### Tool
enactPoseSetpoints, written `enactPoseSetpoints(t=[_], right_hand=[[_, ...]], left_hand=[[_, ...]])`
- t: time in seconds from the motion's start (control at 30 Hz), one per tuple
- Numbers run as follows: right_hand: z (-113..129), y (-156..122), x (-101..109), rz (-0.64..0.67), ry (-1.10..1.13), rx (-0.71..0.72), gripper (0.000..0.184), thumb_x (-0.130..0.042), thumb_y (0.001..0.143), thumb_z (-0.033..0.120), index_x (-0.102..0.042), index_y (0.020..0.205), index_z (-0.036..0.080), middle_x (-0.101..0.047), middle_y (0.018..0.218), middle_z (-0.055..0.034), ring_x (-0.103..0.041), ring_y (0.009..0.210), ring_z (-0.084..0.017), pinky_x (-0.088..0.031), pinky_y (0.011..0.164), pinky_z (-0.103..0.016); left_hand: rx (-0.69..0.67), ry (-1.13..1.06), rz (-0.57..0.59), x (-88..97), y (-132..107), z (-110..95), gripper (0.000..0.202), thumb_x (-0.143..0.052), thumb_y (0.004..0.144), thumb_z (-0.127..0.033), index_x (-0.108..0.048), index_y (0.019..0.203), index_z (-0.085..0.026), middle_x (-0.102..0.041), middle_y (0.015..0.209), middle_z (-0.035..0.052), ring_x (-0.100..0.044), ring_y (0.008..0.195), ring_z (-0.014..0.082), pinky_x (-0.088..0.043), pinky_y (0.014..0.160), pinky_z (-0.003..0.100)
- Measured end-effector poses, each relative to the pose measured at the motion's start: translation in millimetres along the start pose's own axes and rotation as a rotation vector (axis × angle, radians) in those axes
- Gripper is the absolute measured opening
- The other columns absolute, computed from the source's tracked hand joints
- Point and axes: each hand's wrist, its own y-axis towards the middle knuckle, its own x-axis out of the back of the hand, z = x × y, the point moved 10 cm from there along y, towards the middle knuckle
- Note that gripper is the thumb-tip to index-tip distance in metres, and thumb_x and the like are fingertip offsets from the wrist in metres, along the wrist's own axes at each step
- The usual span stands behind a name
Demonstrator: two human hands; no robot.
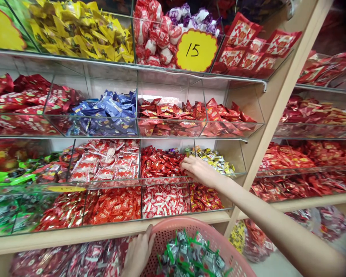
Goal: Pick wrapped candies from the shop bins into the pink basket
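Note:
My right hand reaches into a clear shelf bin, its curled fingers on the small red wrapped candies, right beside a heap of yellow wrapped candies. What the fingers hold is hidden. My left hand grips the rim of a pink plastic basket at the bottom. The basket holds several green and silver wrapped candies.
Clear acrylic bins on wooden shelves are filled with wrapped sweets: blue packs, red packs, white-red packs, green ones. A yellow price tag reading 15 hangs above. A wooden upright divides off another shelf unit at right.

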Motion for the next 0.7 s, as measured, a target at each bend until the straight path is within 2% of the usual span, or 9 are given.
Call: enactPoseSetpoints(t=[0.17,0.37,0.47,0.53,0.6,0.7], right_hand=[[-2,0,-7,0.052,-0.046,0.011,0.017,-0.046,0.09,0.016,-0.06,0.081,0.018,-0.057,0.088,-0.0058,-0.046,0.082,-0.017,-0.032,0.07,-0.028],[-9,-4,5,-0.087,0.069,0.015,0.022,-0.041,0.092,0.017,-0.061,0.082,0.017,-0.058,0.084,-0.0058,-0.048,0.079,-0.017,-0.035,0.07,-0.028],[-19,-13,22,-0.253,0.305,-0.045,0.017,-0.045,0.091,0.019,-0.061,0.087,0.017,-0.062,0.088,-0.0065,-0.052,0.084,-0.017,-0.038,0.075,-0.03],[-34,-24,29,-0.385,0.552,-0.197,0.014,-0.05,0.088,0.024,-0.062,0.086,0.017,-0.064,0.085,-0.0051,-0.056,0.08,-0.016,-0.041,0.073,-0.029],[-47,-37,25,-0.476,0.829,-0.373,0.015,-0.057,0.083,0.031,-0.063,0.081,0.017,-0.065,0.076,-0.0023,-0.057,0.069,-0.015,-0.043,0.066,-0.028],[-46,-50,7,-0.491,1.17,-0.531,0.023,-0.065,0.074,0.04,-0.063,0.076,0.017,-0.064,0.068,-0.0003,-0.056,0.061,-0.013,-0.044,0.061,-0.027]], left_hand=[[-0.009,-0.005,-0.03,2.5,-1,-1,0.046,-0.022,0.093,-0.036,-0.041,0.133,-0.023,-0.069,0.096,0.0099,-0.065,0.088,0.0256,-0.049,0.076,0.037],[0.004,0.014,-0.031,3.2,-2,-1,0.046,-0.024,0.092,-0.037,-0.042,0.133,-0.025,-0.069,0.092,0.0095,-0.065,0.087,0.0248,-0.049,0.075,0.036],[0.003,0.025,-0.031,2.3,-3,-1,0.046,-0.023,0.093,-0.037,-0.041,0.133,-0.024,-0.069,0.092,0.0095,-0.066,0.086,0.0247,-0.049,0.075,0.036],[0.001,0.032,-0.034,1.0,-3,0,0.046,-0.024,0.093,-0.037,-0.042,0.133,-0.024,-0.069,0.091,0.0093,-0.065,0.086,0.025,-0.05,0.075,0.037],[-0.001,0.035,-0.039,-0.4,-1,1,0.046,-0.024,0.093,-0.037,-0.042,0.133,-0.024,-0.069,0.091,0.0092,-0.065,0.087,0.0252,-0.05,0.075,0.037],[-0.01,0.031,-0.049,-2.1,2,1,0.046,-0.024,0.093,-0.038,-0.042,0.132,-0.024,-0.07,0.089,0.009,-0.066,0.085,0.0257,-0.05,0.074,0.037]])
